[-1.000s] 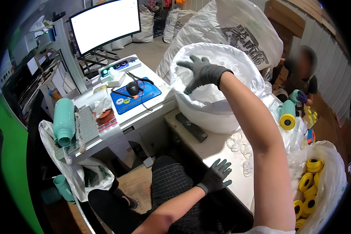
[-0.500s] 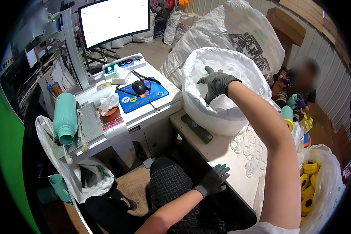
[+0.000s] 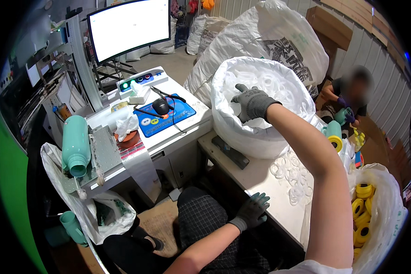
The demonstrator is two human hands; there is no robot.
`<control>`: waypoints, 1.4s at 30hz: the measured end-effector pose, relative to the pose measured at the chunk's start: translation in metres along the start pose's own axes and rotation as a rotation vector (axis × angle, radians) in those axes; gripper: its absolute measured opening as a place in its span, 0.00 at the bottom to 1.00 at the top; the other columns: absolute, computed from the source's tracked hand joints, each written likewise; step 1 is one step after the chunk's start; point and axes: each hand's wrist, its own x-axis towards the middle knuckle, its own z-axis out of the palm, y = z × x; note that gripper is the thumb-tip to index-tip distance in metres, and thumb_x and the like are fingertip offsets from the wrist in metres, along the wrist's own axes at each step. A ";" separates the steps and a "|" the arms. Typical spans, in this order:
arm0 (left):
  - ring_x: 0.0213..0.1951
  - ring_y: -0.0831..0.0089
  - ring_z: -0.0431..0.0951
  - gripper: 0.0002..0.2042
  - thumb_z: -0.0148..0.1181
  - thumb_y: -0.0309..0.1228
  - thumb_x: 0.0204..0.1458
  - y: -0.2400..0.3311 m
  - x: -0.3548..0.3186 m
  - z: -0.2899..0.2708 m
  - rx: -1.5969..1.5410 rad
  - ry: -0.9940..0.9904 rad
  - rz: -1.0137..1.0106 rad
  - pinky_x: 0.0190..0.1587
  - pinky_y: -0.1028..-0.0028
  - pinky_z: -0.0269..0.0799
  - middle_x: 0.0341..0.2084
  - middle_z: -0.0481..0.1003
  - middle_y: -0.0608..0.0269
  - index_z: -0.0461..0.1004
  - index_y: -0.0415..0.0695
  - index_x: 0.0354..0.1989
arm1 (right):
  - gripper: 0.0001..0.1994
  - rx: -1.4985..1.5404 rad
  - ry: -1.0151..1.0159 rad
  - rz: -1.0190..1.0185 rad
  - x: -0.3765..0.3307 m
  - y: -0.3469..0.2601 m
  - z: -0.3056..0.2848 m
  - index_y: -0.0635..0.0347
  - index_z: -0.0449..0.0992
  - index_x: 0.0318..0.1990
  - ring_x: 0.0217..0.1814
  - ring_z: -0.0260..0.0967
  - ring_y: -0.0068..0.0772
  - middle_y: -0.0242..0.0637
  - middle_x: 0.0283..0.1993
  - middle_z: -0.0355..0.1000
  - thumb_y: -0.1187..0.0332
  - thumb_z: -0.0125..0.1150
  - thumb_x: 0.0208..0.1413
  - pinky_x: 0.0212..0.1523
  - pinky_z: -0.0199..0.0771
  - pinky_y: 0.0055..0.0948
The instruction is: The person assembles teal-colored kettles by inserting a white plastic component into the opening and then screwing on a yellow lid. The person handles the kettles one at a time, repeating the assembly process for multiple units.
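Note:
My right hand point(image 3: 253, 103), in a grey knitted glove, reaches over the rim of a large bin lined with white plastic point(image 3: 255, 140). Many translucent plastic rings point(image 3: 275, 86) fill this bin. Its fingers are bent among them, and a whitish piece shows between fingertips and thumb, too unclear to name. My left hand point(image 3: 251, 212), gloved in grey with greenish fingertips, is open with its fingers stretched out. It hovers by or rests on the front edge of the white bench point(image 3: 260, 179); contact is unclear. Loose clear rings point(image 3: 293, 176) lie on that bench beyond it.
A dark bar point(image 3: 230, 151) lies before the bin. Leftward, a mint-green bottle point(image 3: 76, 141) lies near a blue mat point(image 3: 172, 119) with a mouse and pliers; a monitor point(image 3: 130, 29) stands behind. At right are a bag of yellow parts point(image 3: 363, 208) and a seated person holding a green bottle.
My right hand's fingers, spread before, have drawn in over the rings. My left hand stays at the bench edge. The view has shifted slightly.

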 end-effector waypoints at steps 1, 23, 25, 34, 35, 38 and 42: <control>0.73 0.54 0.58 0.27 0.69 0.44 0.52 0.001 0.001 0.001 0.004 -0.018 -0.008 0.78 0.52 0.50 0.68 0.66 0.55 0.73 0.44 0.58 | 0.37 0.008 -0.006 0.004 -0.001 0.001 0.000 0.43 0.78 0.65 0.66 0.72 0.55 0.43 0.69 0.64 0.57 0.77 0.41 0.63 0.79 0.47; 0.71 0.53 0.64 0.26 0.66 0.45 0.54 0.003 -0.006 -0.004 0.058 -0.038 -0.070 0.76 0.50 0.54 0.65 0.70 0.54 0.74 0.44 0.57 | 0.32 0.298 0.437 0.202 0.005 0.070 -0.007 0.55 0.81 0.61 0.66 0.72 0.50 0.46 0.70 0.67 0.59 0.73 0.42 0.67 0.72 0.40; 0.72 0.54 0.64 0.25 0.66 0.46 0.54 0.002 -0.006 -0.004 0.041 -0.046 -0.082 0.76 0.50 0.54 0.65 0.70 0.54 0.75 0.44 0.57 | 0.33 0.274 0.459 0.225 0.003 0.079 -0.014 0.57 0.81 0.61 0.67 0.71 0.49 0.47 0.70 0.67 0.59 0.73 0.43 0.68 0.72 0.39; 0.72 0.55 0.64 0.25 0.65 0.46 0.55 0.002 -0.006 -0.004 0.052 -0.025 -0.077 0.77 0.51 0.53 0.65 0.71 0.56 0.75 0.45 0.57 | 0.34 0.392 0.577 0.313 -0.002 0.104 -0.024 0.62 0.80 0.61 0.66 0.72 0.49 0.49 0.69 0.68 0.58 0.74 0.43 0.67 0.72 0.39; 0.72 0.55 0.64 0.25 0.65 0.46 0.55 0.003 -0.005 -0.003 0.062 -0.031 -0.081 0.77 0.51 0.53 0.65 0.71 0.56 0.75 0.46 0.57 | 0.34 0.396 0.621 0.320 0.001 0.109 -0.021 0.63 0.80 0.61 0.66 0.72 0.50 0.49 0.69 0.68 0.58 0.74 0.43 0.67 0.72 0.39; 0.73 0.56 0.62 0.25 0.64 0.47 0.56 0.003 -0.005 -0.004 0.071 -0.083 -0.102 0.78 0.53 0.52 0.66 0.69 0.57 0.75 0.46 0.58 | 0.35 0.444 0.648 0.350 -0.001 0.111 -0.029 0.66 0.80 0.60 0.66 0.72 0.50 0.52 0.68 0.68 0.58 0.74 0.42 0.68 0.71 0.37; 0.74 0.57 0.60 0.25 0.62 0.48 0.58 0.005 -0.003 -0.006 0.108 -0.125 -0.119 0.79 0.54 0.49 0.68 0.67 0.57 0.75 0.45 0.58 | 0.37 0.463 0.691 0.375 -0.001 0.125 -0.030 0.65 0.79 0.62 0.66 0.72 0.49 0.51 0.66 0.69 0.56 0.74 0.42 0.68 0.71 0.37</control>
